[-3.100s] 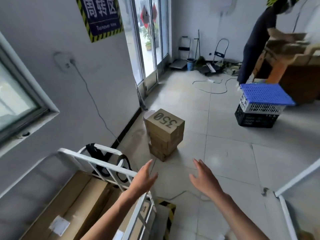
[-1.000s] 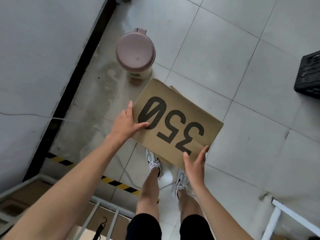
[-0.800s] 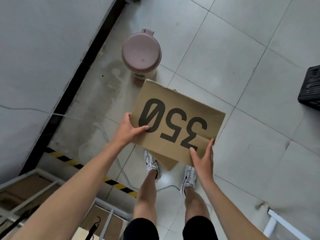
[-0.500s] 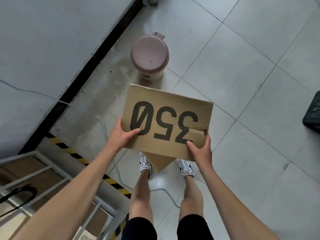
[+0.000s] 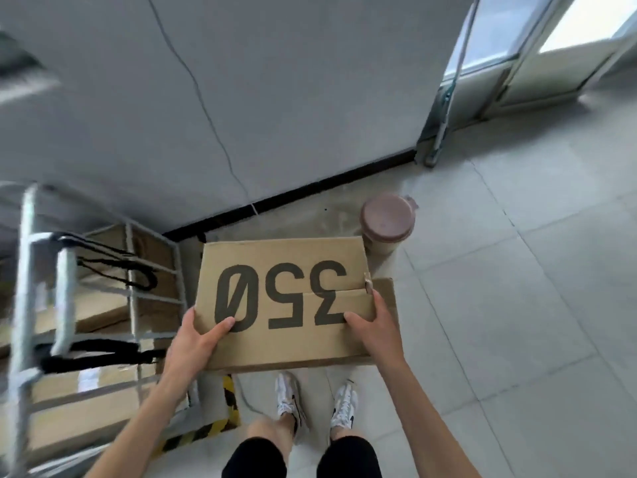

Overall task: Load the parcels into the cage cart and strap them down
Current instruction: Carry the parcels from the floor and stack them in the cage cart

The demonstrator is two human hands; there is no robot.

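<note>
Head camera: I carry a brown cardboard shoebox (image 5: 286, 298) printed "350" level in front of me, above my white sneakers (image 5: 291, 398) and the tiled floor (image 5: 517, 305). By its look it is light and stiff, though thin card would dent under a hard squeeze, and the lid (image 5: 282, 267) seems to sit slightly askew of the base at the right end, so I judge the near corners, where lid and base can be pinched together, the best place to take hold.

My left hand (image 5: 193, 343) closes around the near left corner, thumb flat on the lid over the zero, fingers hidden beneath. My right hand (image 5: 374, 329) closes on the near right corner the same way, thumb on top beside the three. Neither grip is spread beyond what the box edge requires, and both have the box alone.

The white cage cart (image 5: 100, 305) stands just to my left against the grey wall (image 5: 275, 98), with flat cardboard parcels (image 5: 86, 315) already inside and black straps (image 5: 103, 350) hanging loose over its rails. The shoebox is still outside the cart, near its end frame. A pink-lidded tub (image 5: 386, 222) sits on the floor just beyond the box.
</note>
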